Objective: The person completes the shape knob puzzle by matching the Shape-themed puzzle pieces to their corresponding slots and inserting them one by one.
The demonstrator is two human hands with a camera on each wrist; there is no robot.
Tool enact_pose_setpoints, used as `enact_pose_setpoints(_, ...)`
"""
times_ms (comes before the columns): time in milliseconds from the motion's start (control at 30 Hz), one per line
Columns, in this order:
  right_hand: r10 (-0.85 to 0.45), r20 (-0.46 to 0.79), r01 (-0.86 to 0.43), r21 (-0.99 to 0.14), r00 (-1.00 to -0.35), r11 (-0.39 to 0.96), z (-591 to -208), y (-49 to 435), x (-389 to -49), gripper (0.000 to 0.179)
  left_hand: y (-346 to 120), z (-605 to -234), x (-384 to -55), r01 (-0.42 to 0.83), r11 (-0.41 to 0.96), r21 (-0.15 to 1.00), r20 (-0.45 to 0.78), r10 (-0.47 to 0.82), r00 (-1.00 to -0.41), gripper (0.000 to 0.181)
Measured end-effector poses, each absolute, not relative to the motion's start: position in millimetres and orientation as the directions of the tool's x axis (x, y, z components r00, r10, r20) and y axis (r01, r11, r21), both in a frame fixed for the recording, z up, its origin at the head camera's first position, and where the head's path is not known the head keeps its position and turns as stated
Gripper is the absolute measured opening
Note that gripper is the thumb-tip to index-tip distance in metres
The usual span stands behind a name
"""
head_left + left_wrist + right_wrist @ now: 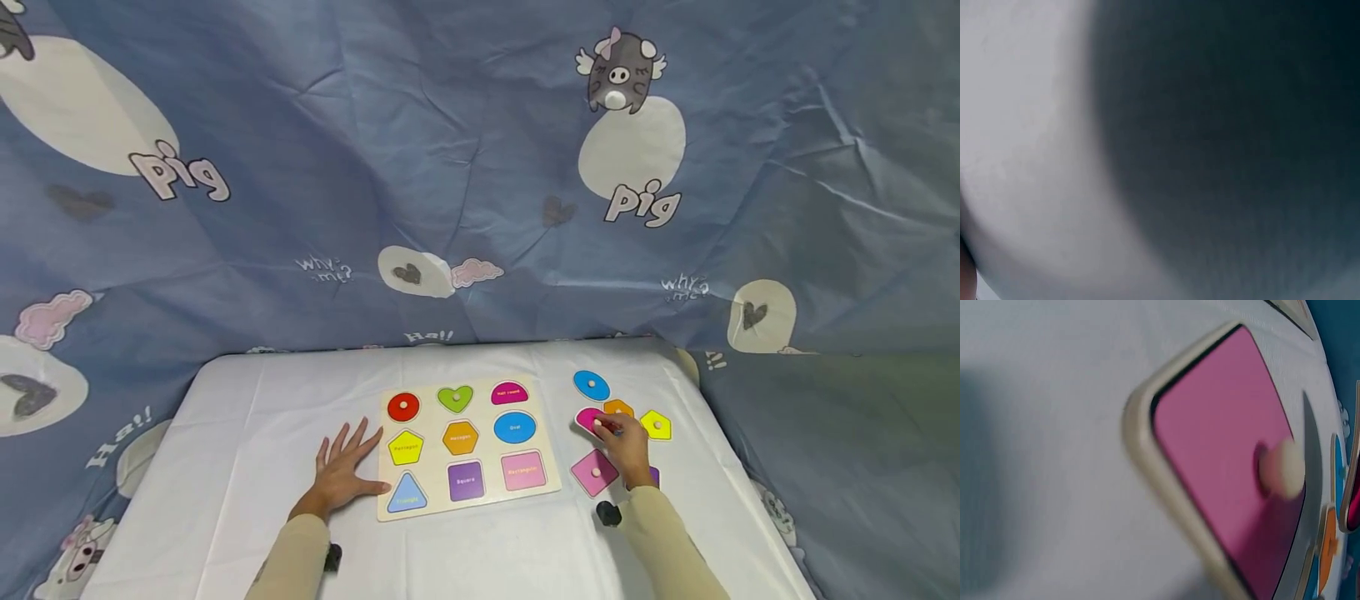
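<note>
My right hand (630,448) pinches a magenta half-round puzzle piece (587,419) by its knob, among loose pieces right of the board. At the right edge of the right wrist view, that piece's magenta edge (1354,500) shows tilted. Closest below the hand lies a pink rectangle piece (587,477) with a pale knob (1285,469). My left hand (343,473) rests with fingers spread on the white cloth, thumb tip at the left edge of the shape puzzle board (480,502). A red circle (403,410) and a green heart (454,402) with knobs sit in the board.
Around the right hand lie a blue oval piece (591,383), an orange hexagon (618,407), a yellow pentagon (657,427) and a partly covered purple square (655,477). A blue patterned curtain (480,167) hangs behind the table. The left wrist view is mostly blurred cloth and shadow.
</note>
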State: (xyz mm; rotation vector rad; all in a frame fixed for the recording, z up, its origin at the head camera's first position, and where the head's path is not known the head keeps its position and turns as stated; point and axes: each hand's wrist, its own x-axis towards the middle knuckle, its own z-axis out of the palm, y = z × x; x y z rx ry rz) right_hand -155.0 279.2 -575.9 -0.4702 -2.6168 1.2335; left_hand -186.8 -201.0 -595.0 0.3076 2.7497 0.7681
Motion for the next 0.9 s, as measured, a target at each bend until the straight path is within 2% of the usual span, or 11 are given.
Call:
enact_pose_setpoints(200,0.335,0.119,0.128,-0.767,-0.934,0.629,-575.4,266.9,-165.0,0.020,-201.2,-594.9,-188.0,0.140,0.835,0.532,-0.191,0.279,-0.941,0.105)
enact_pose_setpoints(400,0.304,0.089,0.120,-0.788,-0.949,0.604,-572.5,251.4,-179.9,0.020,-201.7,-594.2,-186.6,0.150,0.832,0.535,-0.176,0.283,-0.943,0.105)
enact_pose_setpoints(900,0.222,0.147,0.021,-0.791,-0.964,0.612,-567.7,218.8,-215.1,0.013,-202.1,-593.2,-184.6,0.146,0.836,0.529,-0.180,0.279,-0.943,0.105)
